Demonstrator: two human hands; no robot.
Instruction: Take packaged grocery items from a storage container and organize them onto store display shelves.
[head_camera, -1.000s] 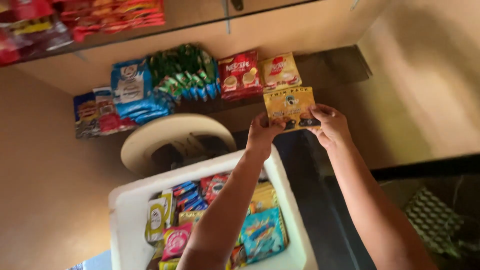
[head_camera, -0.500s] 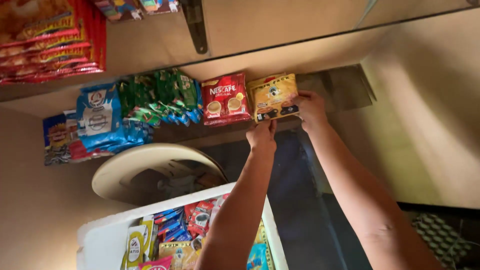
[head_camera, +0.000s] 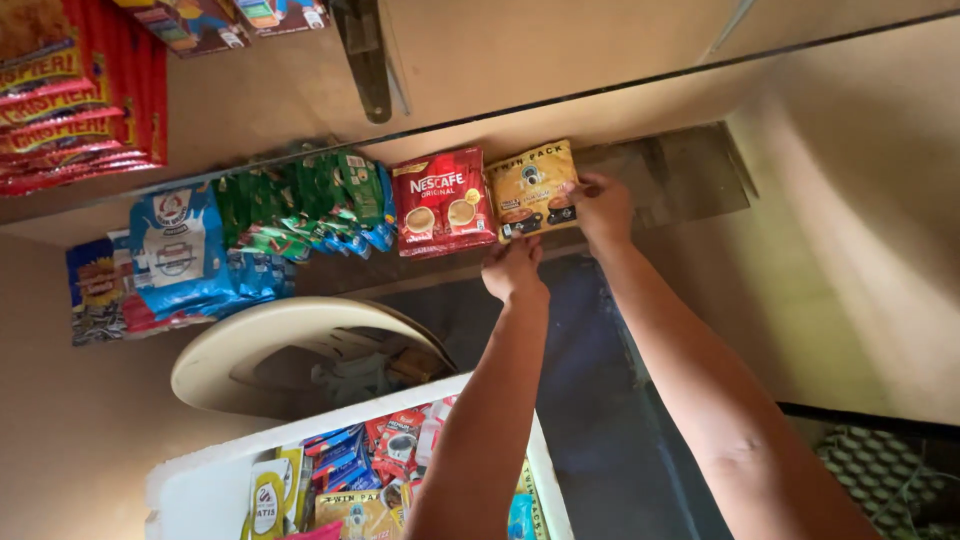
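Head view: both hands reach up to a shelf ledge (head_camera: 680, 175) below a beige wall. The right hand (head_camera: 600, 208) grasps the right edge of a yellow coffee sachet pack (head_camera: 530, 190), fingers closed on it. The left hand (head_camera: 514, 268) supports the pack's lower edge from beneath; whether its fingers pinch the pack cannot be told. The yellow pack stands upright on the ledge, touching a red coffee sachet pack (head_camera: 443, 203) on its left.

Left of the red pack hangs a cluster of green sachet strips (head_camera: 300, 205), then a blue-and-white pouch (head_camera: 180, 250), then a dark packet with orange print (head_camera: 97, 290) at the row's far left end. Red snack bags (head_camera: 80, 95) are stacked at the upper left, above the row.

The ledge right of the yellow pack is bare up to its corner, giving open room there. A dark metal bracket (head_camera: 365, 60) crosses the wall above the row.

Below, a round cream lid (head_camera: 300, 345) lies tilted. Beside it, a white foam box (head_camera: 210, 490) holds mixed sachets: red, blue and yellow packs (head_camera: 360, 470) standing close together. The left forearm passes over the box's right rim.
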